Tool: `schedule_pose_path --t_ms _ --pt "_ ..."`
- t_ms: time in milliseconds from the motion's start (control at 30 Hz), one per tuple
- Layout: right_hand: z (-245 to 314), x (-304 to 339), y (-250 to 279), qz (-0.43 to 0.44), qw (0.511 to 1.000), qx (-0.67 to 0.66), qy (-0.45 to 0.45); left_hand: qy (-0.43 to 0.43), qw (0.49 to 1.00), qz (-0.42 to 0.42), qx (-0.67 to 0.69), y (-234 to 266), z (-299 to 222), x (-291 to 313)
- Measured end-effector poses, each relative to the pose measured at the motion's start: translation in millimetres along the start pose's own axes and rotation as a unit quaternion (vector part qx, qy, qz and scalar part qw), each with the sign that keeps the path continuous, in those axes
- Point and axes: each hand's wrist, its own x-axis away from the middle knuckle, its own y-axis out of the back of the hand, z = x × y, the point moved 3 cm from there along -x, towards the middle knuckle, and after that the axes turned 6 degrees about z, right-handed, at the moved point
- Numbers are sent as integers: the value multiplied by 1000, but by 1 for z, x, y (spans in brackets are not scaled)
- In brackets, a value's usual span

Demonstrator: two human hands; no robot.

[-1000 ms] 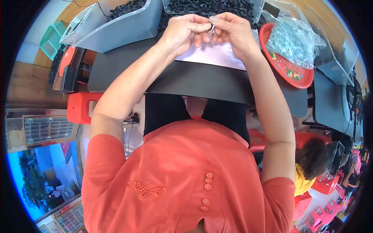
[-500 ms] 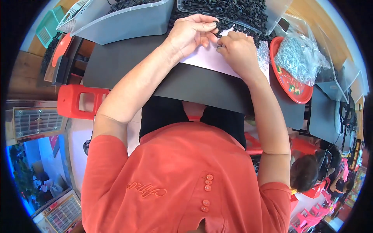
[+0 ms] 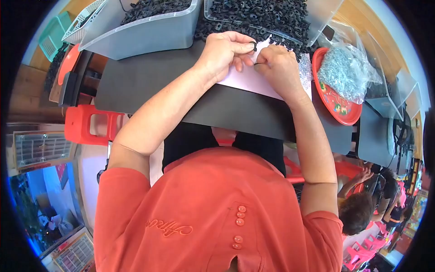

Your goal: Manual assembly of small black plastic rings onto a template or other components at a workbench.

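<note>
The person wears a red short-sleeved shirt with round red buttons and stitched lettering (image 3: 204, 190) and black trousers (image 3: 260, 147), whose legs reach under the near edge of a dark grey flat-topped table (image 3: 145, 86). Both bare forearms stretch forward over this table.

The left hand (image 3: 224, 54) has thumb and index finger closed in a pinch on a small black ring-shaped piece (image 3: 254, 46), which is held up at the fingertips; the other fingers are loosely curled. Just beside it, the right hand (image 3: 279, 68) is turned palm down with its fingers bent inward over a pale pinkish-white sheet (image 3: 247, 82). A dark sliver (image 3: 257, 64) shows at its thumb tip, but whether the hand grips it cannot be told. The two hands are close together, apart by a narrow gap.

To the right of the right hand lies a silvery crinkled packet (image 3: 306, 72), then a red oval tray with a printed pattern (image 3: 340, 108), bearing a clear plastic bag of small silvery bits (image 3: 342, 75). Beyond the hands, small black parts (image 3: 267, 13) are heaped in and before a clear plastic bin (image 3: 324, 16). On the left, a translucent grey plastic bin (image 3: 145, 43) holds more of them. Farther left stands a teal slotted plastic basket (image 3: 50, 43).
</note>
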Motion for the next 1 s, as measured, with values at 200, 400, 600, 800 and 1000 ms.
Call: schedule_pose_path --t_ms 200,400,600,800,1000 --pt "-20 -2 5 23 954 -286 -88 -4 1000 16 -22 -9 3 2" --pt "-33 -2 -1 7 879 -456 -136 -4 999 33 -3 -16 12 -2" --pt "-28 -4 15 -26 805 -569 -165 -9 1000 23 -10 -16 9 0" --pt "-23 -3 13 -1 803 -580 -136 -22 999 19 -45 -19 5 4" --pt "-22 -2 12 24 809 -577 -114 -44 992 19 -119 -23 -1 9"
